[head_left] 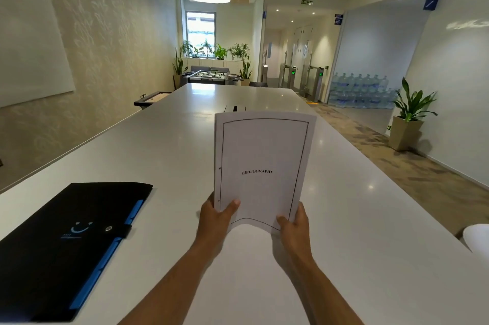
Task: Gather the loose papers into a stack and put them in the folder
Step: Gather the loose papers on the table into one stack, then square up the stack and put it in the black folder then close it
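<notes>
A stack of white papers (262, 160) stands nearly upright above the white table (164, 144); its top sheet has a thin black border and the word BIBLIOGRAPHY. My left hand (215, 221) grips the stack's lower left corner, thumb on the front. My right hand (295, 229) grips the lower right corner the same way. A black folder (60, 248) with blue tab edges, a smile logo and a snap strap lies closed on the table to the left of my hands.
A small dark slotted item (234, 108) sits on the table behind the papers. A white object (477, 238) shows at the right edge beyond the table. Beyond the table's right side is carpeted floor with a potted plant (408, 115) and stacked water bottles (362, 91).
</notes>
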A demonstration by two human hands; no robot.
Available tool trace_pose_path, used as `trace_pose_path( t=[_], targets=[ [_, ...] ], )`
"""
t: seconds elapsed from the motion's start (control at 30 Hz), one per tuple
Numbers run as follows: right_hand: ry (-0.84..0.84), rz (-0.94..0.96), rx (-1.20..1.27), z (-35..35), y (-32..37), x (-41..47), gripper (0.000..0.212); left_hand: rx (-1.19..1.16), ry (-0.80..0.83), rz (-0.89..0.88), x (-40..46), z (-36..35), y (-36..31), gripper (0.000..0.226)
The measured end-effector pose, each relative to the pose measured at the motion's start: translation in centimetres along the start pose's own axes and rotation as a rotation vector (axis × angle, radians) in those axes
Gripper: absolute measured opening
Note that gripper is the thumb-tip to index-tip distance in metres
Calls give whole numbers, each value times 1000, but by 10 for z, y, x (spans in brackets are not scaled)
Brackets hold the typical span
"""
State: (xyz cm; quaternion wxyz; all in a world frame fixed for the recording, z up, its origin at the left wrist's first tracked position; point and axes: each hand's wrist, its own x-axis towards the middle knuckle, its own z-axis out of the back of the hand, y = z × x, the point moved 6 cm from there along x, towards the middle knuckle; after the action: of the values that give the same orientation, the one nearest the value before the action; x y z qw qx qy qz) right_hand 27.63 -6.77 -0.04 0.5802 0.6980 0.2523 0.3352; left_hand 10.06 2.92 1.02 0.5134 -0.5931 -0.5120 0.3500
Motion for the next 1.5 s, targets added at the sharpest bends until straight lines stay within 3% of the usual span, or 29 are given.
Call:
trace_pose_path(
  t=[0.17,0.27,0.4,0.47,0.53,0.67,0.83,1.0,1.1,1.23,1.33,1.4,1.5],
  targets=[
    [-25,8,-89,6,6,8,38,15,-35,-58,1,-4,-9,19],
    [-129,6,-26,18,11,9,39,82,-36,-115,0,-9,-21,17],
    [-366,-175,380,24,2,0,46,48,-103,-90,-6,-21,-25,16],
    [-266,-286,671,4,-4,-5,48,-17,-125,-47,-10,-28,-20,18],
    [-128,-303,790,-15,0,-8,48,-87,-136,4,-16,-37,-12,20],
    [-132,-261,663,-18,6,-6,40,-156,-100,75,-28,-46,0,22],
    [-137,-212,479,8,10,4,34,-159,129,99,-20,-33,-2,38],
    [-75,-184,372,40,22,20,31,-299,-60,111,10,24,-24,23],
    [26,-171,326,56,35,26,33,-160,-155,90,26,62,-39,34],
    [174,-106,165,60,48,29,31,121,69,93,38,69,-58,64],
    [357,-49,-45,51,56,26,10,258,280,93,35,58,-54,75],
    [419,-33,-119,45,57,24,12,248,311,33,31,55,-50,68],
    [352,25,-148,47,64,26,7,207,238,-134,25,49,-62,39]
  ],
)
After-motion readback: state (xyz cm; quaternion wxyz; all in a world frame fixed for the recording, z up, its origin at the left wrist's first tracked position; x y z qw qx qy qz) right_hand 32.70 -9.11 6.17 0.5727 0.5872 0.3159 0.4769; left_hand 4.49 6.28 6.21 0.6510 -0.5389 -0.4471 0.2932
